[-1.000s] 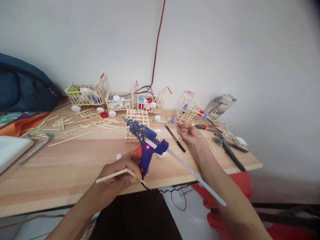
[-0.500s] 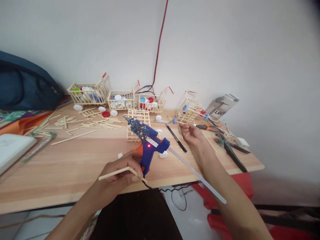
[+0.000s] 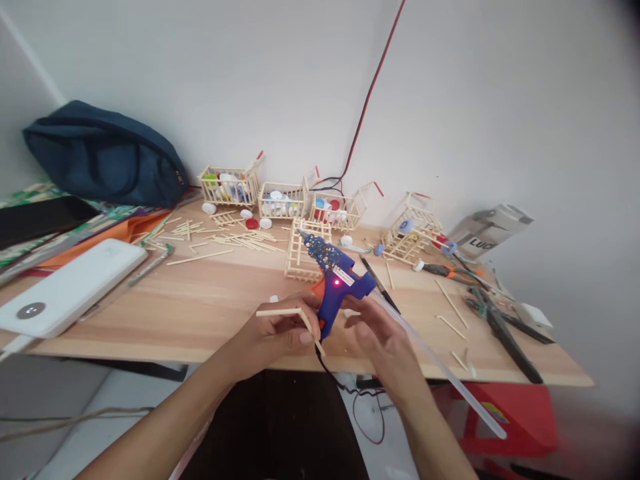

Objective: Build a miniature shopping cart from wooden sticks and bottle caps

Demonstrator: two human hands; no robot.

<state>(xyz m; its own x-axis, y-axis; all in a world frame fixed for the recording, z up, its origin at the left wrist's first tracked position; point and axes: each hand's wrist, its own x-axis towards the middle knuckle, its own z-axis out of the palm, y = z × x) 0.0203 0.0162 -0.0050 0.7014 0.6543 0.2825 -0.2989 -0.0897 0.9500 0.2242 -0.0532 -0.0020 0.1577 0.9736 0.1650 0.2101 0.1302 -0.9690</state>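
My left hand [image 3: 273, 333] is closed around the handle of a blue hot glue gun [image 3: 335, 280] with a red light on, and it also pinches a bent piece of thin wooden sticks [image 3: 287, 313]. A long clear glue stick [image 3: 450, 380] trails out of the gun toward the lower right. My right hand [image 3: 383, 337] is beside the gun's handle, fingers curled near it; I cannot see anything in them. A small stick frame [image 3: 300, 253] lies on the wooden table [image 3: 200, 307] just behind the gun.
Several stick-built carts [image 3: 280, 197] filled with bottle caps line the wall. Loose sticks [image 3: 225, 240] lie scattered. Pliers [image 3: 450, 270] and cutters [image 3: 505, 327] lie at right, a white box [image 3: 70, 287] and blue bag [image 3: 105, 160] at left. Red stool [image 3: 505, 413] below.
My right hand has come back from the far right of the table to the glue gun's handle. The view has shifted left, bringing the bag and white box into sight.
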